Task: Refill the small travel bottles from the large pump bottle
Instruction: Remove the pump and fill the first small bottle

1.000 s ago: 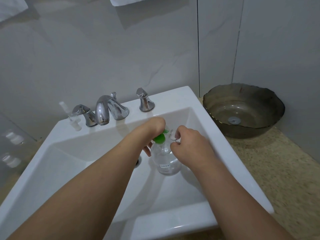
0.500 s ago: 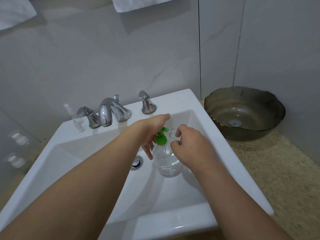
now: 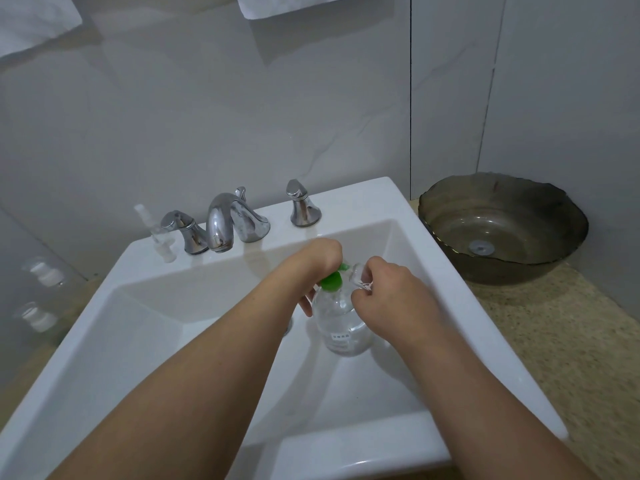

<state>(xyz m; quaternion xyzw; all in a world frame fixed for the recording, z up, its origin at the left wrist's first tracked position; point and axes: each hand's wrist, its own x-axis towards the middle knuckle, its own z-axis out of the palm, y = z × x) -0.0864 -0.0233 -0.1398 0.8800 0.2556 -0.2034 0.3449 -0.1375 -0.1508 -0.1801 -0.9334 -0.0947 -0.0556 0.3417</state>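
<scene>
A big clear pump bottle (image 3: 341, 327) stands upright down in the white sink (image 3: 450, 271), close to the drain. It has a green pump top (image 3: 331, 281).

The left hand (image 3: 317, 263) sits on top of the green pump, with the fingers curled down over it. It looks like it is pressing. One or two fingers reach down beside the bottle neck.

The right hand (image 3: 388, 294) is closed around a small clear bottle (image 3: 360, 273). The small bottle is held right next to the green spout, just touching or almost touching. I cannot tell if soap is coming out, because everything is see-through.

To do this step well, I think the little bottle's mouth should sit right under the tip of the spout. Its mouth is small, so it is easy to miss. The right hand should hold it still and straight up. The left hand should push slowly, so the soap does not squirt past. The big bottle could slide on the wet sink floor, so the push should go straight down.

Doing it over the sink is smart, since drips land inside.

Another small spray bottle (image 3: 157, 233) waits on the sink edge, left of the shiny tap (image 3: 225, 223). Two more little bottles (image 3: 43, 271) show dimly at the far left. A dark glass bowl (image 3: 502, 199) sits on the counter to the right.
</scene>
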